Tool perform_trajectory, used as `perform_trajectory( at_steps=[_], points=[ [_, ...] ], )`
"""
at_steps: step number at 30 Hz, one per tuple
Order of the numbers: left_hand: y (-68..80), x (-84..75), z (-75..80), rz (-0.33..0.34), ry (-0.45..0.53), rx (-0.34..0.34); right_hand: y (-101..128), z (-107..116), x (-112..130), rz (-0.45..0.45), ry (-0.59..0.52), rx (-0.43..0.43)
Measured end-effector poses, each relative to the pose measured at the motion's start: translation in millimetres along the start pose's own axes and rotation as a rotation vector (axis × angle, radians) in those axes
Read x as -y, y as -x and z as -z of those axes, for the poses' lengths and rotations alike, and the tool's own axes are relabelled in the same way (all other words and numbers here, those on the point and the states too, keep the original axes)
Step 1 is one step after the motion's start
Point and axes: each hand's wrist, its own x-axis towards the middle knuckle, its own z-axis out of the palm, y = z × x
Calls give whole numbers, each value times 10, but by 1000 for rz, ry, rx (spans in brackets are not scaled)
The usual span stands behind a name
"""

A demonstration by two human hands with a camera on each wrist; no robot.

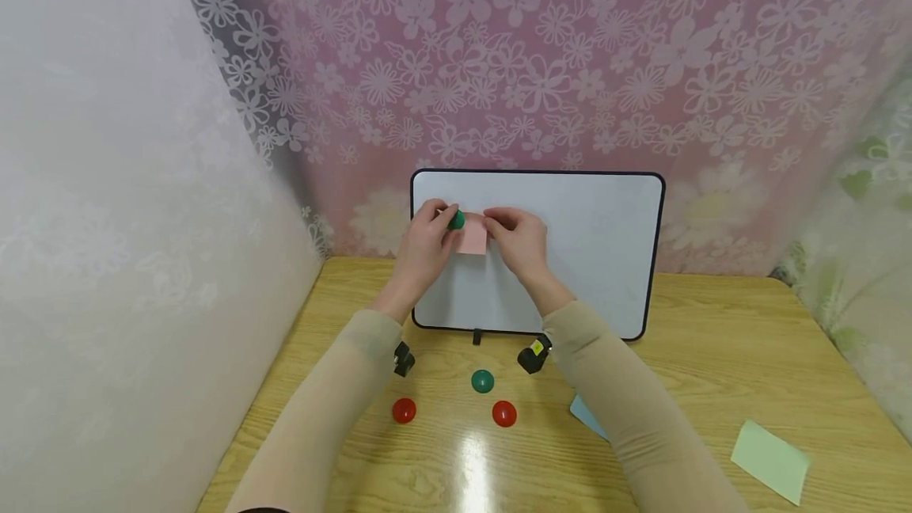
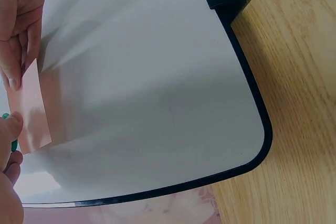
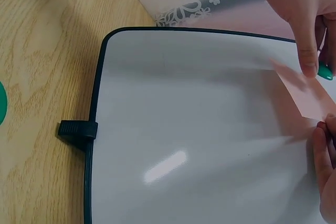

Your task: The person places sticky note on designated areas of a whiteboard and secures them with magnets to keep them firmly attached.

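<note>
Left hand [image 1: 426, 237] is pinching a green magnet [image 1: 456, 220] at the pink sticky note [image 1: 472, 239]; right hand [image 1: 518, 240] is pinching the note against the whiteboard's [image 1: 606, 244] upper-left corner.

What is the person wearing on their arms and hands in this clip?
Both arms are covered by long, close-fitting beige sleeves that end at the wrists. The left hand and right hand are bare: no gloves, and no rings or watch can be made out. A small black camera unit sits under each wrist.
</note>
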Motion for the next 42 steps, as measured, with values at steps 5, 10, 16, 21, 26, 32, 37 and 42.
perform_trajectory(
  at_steps=[5, 10, 16, 21, 26, 32, 37, 42],
  points=[
    [-65, 2, -14, -13, -24, 0, -15, -18, 39, 1, 28, -27],
    [-114, -9, -32, -3, -49, 3, -38, -34, 64, 14, 66, -54],
    [-138, -21, -33, 18, -64, 4, -49, -50, 111, 27, 92, -64],
    [-165, -22, -41, 33, -75, 8, -59, -59, 142, 23, 109, -70],
    [-198, -31, -44, 29, -80, 1, -66, -71, 160, 16, 108, -79],
    [-226, -27, -62, -1, -82, -21, -72, -100, 170, 10, 107, -75],
    [-232, -30, -70, -2, -105, -11, -74, -116, 165, 19, 121, -84],
    [-226, -43, -68, 6, -131, 2, -66, -116, 166, 30, 131, -88]
  ],
)
